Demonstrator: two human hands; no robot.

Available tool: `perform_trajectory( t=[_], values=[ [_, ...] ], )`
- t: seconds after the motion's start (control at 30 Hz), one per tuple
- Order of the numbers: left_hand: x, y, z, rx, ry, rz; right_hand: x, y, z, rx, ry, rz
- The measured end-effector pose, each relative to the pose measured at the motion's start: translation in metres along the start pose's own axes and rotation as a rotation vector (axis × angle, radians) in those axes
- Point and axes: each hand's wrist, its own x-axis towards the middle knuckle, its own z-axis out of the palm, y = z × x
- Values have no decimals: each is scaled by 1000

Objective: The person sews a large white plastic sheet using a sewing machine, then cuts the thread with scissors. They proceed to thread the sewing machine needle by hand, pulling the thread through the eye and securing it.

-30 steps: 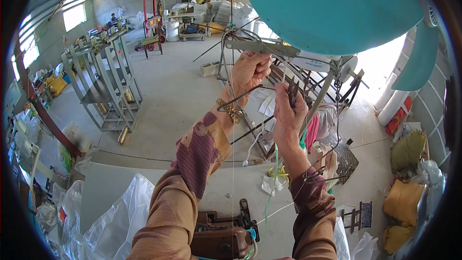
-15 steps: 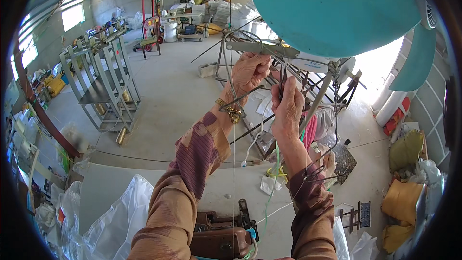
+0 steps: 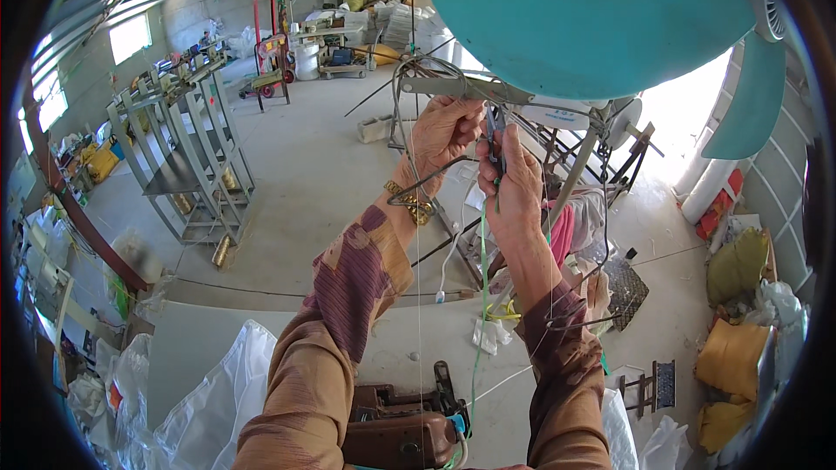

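Note:
My left hand [image 3: 444, 130] is raised just under a grey metal bar [image 3: 457, 89], fingers closed in a pinch; what lies between the fingertips is too small to make out. Close beside it, my right hand [image 3: 515, 181] grips dark pliers [image 3: 495, 132], their two jaws pointing up toward the left fingertips. A green string [image 3: 482, 296] hangs down from the right hand. Bent dark wire [image 3: 428, 181] loops around the left wrist, close to a gold-coloured bracelet [image 3: 419, 209]. Above the hands is a large teal fan blade [image 3: 592, 17], with a white fan housing [image 3: 557, 113] below it.
A brown sewing machine [image 3: 396, 439] stands on the pale table [image 3: 200, 331] in front of me, with clear plastic sheeting [image 3: 218, 392] at left. Beyond are a grey metal rack [image 3: 187, 152] and a red hand truck [image 3: 266, 52]. Yellow sacks [image 3: 731, 361] lie at right.
My right hand has moved left and slightly up, bringing the pliers against the left fingertips. The left hand has shifted slightly left. The green string has swung left.

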Motion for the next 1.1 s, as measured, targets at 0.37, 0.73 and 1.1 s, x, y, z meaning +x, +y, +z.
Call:
perform_trajectory(
  t=[0.37,0.73,1.1],
  values=[
    [1,0,-1,13,-9,4,6,-1,-6,69,-92,5],
    [1,0,3,65,101,-31,14,-1,-12,91,-174,9],
    [-3,1,4,35,41,-7,13,-7,-5,75,-79,41]
  ],
)
